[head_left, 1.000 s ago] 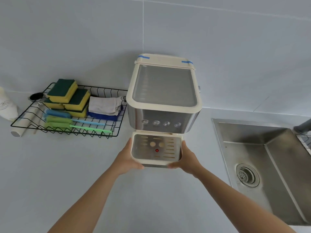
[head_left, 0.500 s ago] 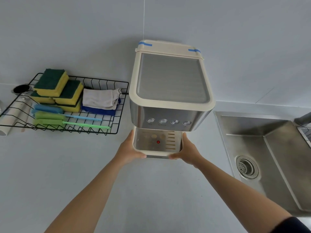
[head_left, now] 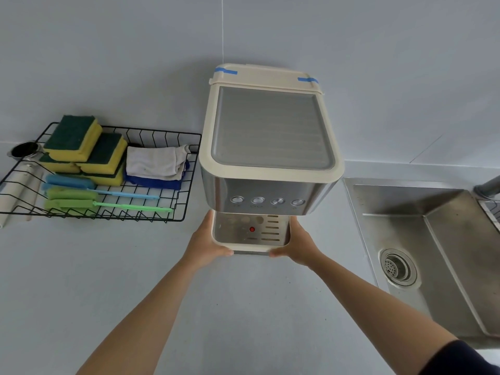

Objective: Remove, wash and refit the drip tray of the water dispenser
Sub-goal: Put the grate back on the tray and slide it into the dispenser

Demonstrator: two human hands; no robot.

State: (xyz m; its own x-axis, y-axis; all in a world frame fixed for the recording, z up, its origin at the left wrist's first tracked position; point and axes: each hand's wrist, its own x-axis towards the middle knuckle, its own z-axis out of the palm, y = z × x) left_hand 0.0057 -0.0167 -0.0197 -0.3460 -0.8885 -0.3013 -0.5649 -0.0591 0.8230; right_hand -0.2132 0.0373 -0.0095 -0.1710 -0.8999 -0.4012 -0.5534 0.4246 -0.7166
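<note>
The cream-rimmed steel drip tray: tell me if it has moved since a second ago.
Yes. The drip tray slid back under the cream and steel water dispenser; less of it shows below the buttons.

Your view is evenly bright, soft diffuse light, no hard shadows. Faint shadow under the water dispenser (head_left: 267, 147). Mild glare on the sink (head_left: 422, 239) steel. Wide-angle bending at edges; wire rack (head_left: 108, 209) splays. Slightly soft overall.

cream-and-silver water dispenser (head_left: 267, 147), yellow-green sponges (head_left: 86, 150), black wire rack (head_left: 173, 201)
</note>
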